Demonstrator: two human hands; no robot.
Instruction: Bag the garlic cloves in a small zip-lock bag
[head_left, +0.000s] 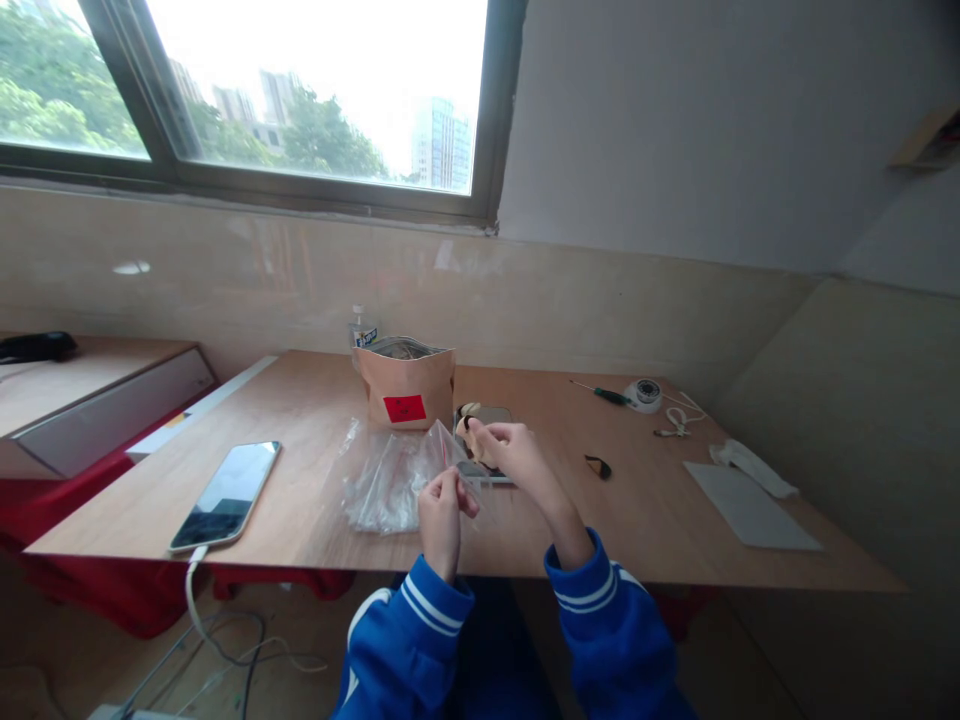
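Observation:
My left hand is closed, pinching the edge of a clear plastic zip bag with a red line along its top. Just above and to the right, my right hand is closed in a pinch at the bag's side; a small dark and tan piece shows at its fingertips, too small to name. Behind that hand, tan pieces sit at a flat, grey-topped device, partly hidden. More clear plastic bags lie in a loose pile left of my left hand.
An open tan pouch with a red label stands behind the bags, a bottle behind it. A phone on a cable lies left. To the right are a dark piece, a screwdriver, a white round device and a white sheet.

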